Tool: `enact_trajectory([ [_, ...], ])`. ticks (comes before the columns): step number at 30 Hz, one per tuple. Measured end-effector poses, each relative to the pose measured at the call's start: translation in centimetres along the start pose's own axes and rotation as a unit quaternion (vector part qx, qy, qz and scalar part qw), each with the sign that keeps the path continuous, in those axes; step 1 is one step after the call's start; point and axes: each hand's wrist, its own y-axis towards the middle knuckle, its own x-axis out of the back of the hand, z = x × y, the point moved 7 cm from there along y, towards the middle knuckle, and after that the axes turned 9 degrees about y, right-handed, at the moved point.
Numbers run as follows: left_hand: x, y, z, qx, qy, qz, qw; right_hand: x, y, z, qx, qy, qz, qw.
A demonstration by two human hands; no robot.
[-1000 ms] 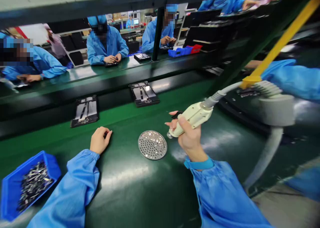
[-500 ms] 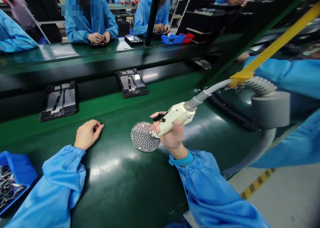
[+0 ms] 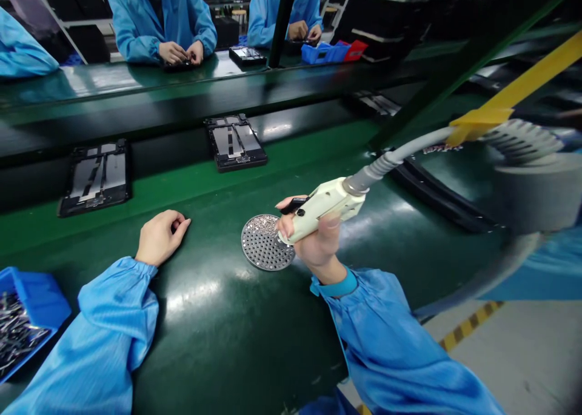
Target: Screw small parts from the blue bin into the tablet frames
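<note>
My right hand (image 3: 321,245) is wrapped round a cream-coloured electric screwdriver (image 3: 325,209), with a finger by its black lever. The front end of the screwdriver sits over the right edge of a round metal screw tray (image 3: 267,251) full of holes, and small loose screws lie at the tray's far side. Its bit is hidden. To the left, my left hand (image 3: 160,236) rests on the green bench with its fingers curled under and the thumb along them; nothing shows in it. Beyond my hands lie two opened tablets (image 3: 97,175) with bare inner parts, the other tablet (image 3: 235,141) being further right.
A blue bin (image 3: 43,297) of small metal parts stands at the left edge. From the screwdriver a grey cable (image 3: 409,145) runs to a yellow strap (image 3: 527,94). A dark green post (image 3: 473,63) slants across the right. Co-workers (image 3: 161,24) sit across the line.
The view has shifted slightly downward. The cable and strap have swung to the right in view. A co-worker's blue sleeves at the right have largely left the view. Both my hands keep their grip and pose.
</note>
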Motion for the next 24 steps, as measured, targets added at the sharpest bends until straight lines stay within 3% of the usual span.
enact_trajectory([
  [14,0.0,0.1,0.1,0.005,-0.011,0.007,1.0,-0.5,0.0,-0.6,-0.019,0.027,0.012,0.999],
  [19,-0.1,-0.2,0.8,0.012,-0.005,0.015,1.0,-0.7,0.3,-0.4,-0.007,0.041,-0.031,0.999],
  [22,-0.3,1.0,1.4,0.076,0.012,0.055,0.996,-0.8,0.2,0.8,-0.011,0.06,-0.02,0.998],
  [24,-0.5,3.0,1.6,0.14,0.024,0.081,0.987,-0.8,-0.1,1.9,-0.009,0.072,-0.001,0.997],
])
